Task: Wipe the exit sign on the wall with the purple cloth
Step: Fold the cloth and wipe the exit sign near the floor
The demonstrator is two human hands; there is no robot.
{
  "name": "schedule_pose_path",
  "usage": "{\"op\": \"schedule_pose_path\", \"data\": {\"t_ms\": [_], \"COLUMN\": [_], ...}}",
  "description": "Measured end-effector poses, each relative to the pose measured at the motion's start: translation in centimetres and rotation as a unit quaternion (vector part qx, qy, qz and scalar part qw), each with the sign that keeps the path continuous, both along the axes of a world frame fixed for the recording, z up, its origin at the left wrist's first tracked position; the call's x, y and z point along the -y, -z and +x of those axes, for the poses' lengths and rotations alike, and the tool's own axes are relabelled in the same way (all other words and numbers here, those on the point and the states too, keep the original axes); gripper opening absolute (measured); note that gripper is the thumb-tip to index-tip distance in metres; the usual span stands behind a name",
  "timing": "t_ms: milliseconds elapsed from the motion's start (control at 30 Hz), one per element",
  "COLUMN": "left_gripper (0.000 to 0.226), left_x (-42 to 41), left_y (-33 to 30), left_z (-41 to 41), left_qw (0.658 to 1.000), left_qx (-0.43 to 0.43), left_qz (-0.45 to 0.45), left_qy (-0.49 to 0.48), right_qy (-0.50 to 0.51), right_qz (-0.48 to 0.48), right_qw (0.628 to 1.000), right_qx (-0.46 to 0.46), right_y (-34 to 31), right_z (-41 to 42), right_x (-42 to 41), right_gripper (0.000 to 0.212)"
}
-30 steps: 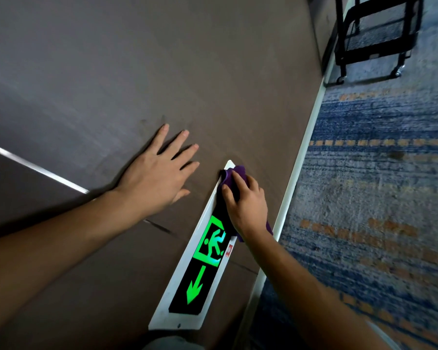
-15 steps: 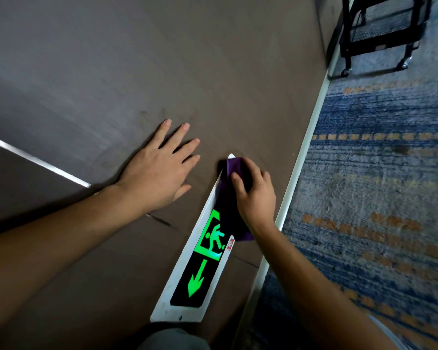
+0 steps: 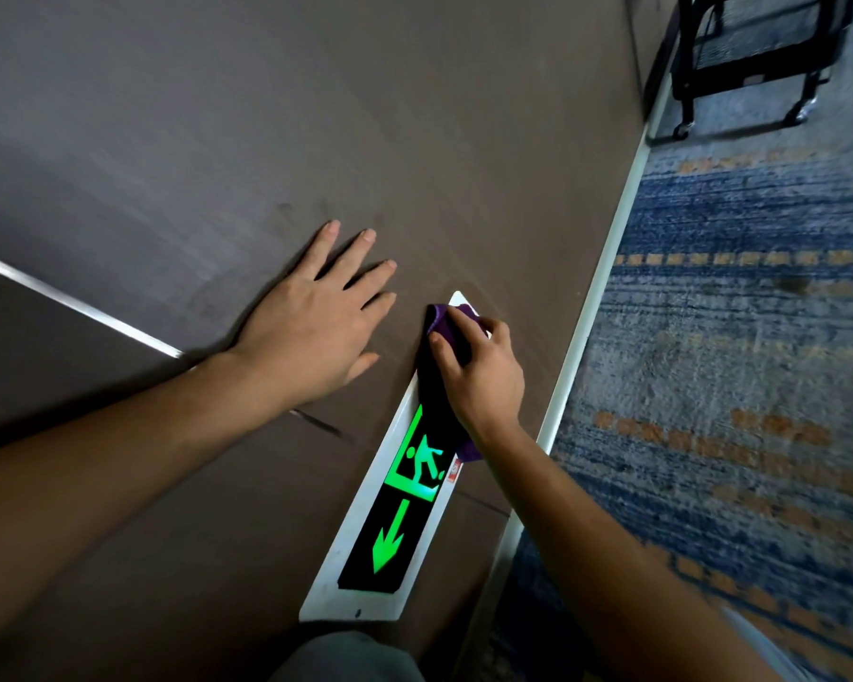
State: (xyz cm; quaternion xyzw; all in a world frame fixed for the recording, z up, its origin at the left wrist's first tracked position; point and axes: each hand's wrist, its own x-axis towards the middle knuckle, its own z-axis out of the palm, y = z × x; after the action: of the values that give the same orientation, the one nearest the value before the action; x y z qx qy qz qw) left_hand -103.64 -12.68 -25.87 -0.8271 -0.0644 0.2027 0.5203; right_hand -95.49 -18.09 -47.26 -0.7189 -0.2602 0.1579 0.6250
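Observation:
The exit sign [image 3: 390, 529] is a long white-framed black panel low on the brown wall, with a lit green running figure and a green arrow. My right hand [image 3: 478, 376] presses the purple cloth [image 3: 439, 322] onto the sign's far end, and a corner of cloth [image 3: 469, 450] sticks out below my wrist. That end of the sign is hidden under hand and cloth. My left hand [image 3: 311, 332] lies flat on the wall to the left of the sign, fingers spread, holding nothing.
A white skirting strip [image 3: 597, 307] runs along the foot of the wall beside a blue and orange patterned carpet [image 3: 739, 366]. A black wheeled cart [image 3: 754, 56] stands on the carpet at the far end. A thin metal strip [image 3: 70, 302] crosses the wall at left.
My right hand and the cloth have shifted a little along the sign's far end, fingers curling more over the cloth. My left hand has stayed planted on the wall.

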Motion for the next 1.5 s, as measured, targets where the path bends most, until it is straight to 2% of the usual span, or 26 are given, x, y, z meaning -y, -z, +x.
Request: {"op": "schedule_pose_path", "data": {"t_ms": [300, 400, 533, 633, 767, 867, 1000, 1167, 1267, 1500], "left_gripper": [0.074, 0.074, 0.073, 0.071, 0.062, 0.051, 0.047, 0.056, 0.06, 0.059], "left_x": [0.1, 0.2, 0.5, 0.9, 1.6, 2.0, 2.7, 3.2, 3.1, 3.9], "left_y": [0.3, 0.2, 0.1, 0.2, 0.2, 0.1, 0.4, 0.2, -0.2, -1.0], "left_z": [0.1, 0.1, -0.1, -1.1, -2.9, -4.1, -5.9, -6.4, -6.3, -8.0], "left_qw": [1.0, 1.0, 1.0, 0.999, 0.998, 0.998, 0.998, 0.997, 0.997, 0.996], "left_qx": [-0.008, -0.005, -0.007, -0.021, -0.041, -0.034, -0.02, -0.045, -0.063, -0.071], "left_qz": [0.014, 0.009, -0.008, -0.021, -0.028, -0.055, -0.054, -0.037, -0.034, -0.04], "left_qy": [0.0, -0.007, -0.017, -0.019, -0.024, -0.028, -0.029, -0.041, -0.04, -0.044], "right_qy": [-0.037, -0.032, 0.037, 0.029, 0.009, 0.014, 0.006, -0.019, -0.032, -0.033], "right_qz": [0.034, 0.063, 0.121, 0.081, 0.022, 0.033, 0.023, 0.038, 0.043, 0.091], "right_qw": [0.997, 0.997, 0.989, 0.991, 0.998, 0.999, 0.999, 0.999, 0.999, 0.995], "right_qx": [0.055, 0.022, -0.074, -0.101, -0.052, -0.019, -0.021, 0.014, -0.008, -0.039], "right_y": [0.3, 0.8, 0.6, 0.1, -0.3, -0.1, 0.1, 0.7, 0.9, 0.3], "right_z": [-2.0, -1.6, 0.2, 2.1, 1.1, -1.5, -4.6, -9.8, -12.4, -9.2], "right_x": [1.8, 1.9, 1.3, 0.0, -0.5, 0.3, 1.6, 3.8, 4.9, 4.9], "right_gripper": [0.042, 0.04, 0.046, 0.048, 0.045, 0.041, 0.04, 0.04, 0.038, 0.045]}}
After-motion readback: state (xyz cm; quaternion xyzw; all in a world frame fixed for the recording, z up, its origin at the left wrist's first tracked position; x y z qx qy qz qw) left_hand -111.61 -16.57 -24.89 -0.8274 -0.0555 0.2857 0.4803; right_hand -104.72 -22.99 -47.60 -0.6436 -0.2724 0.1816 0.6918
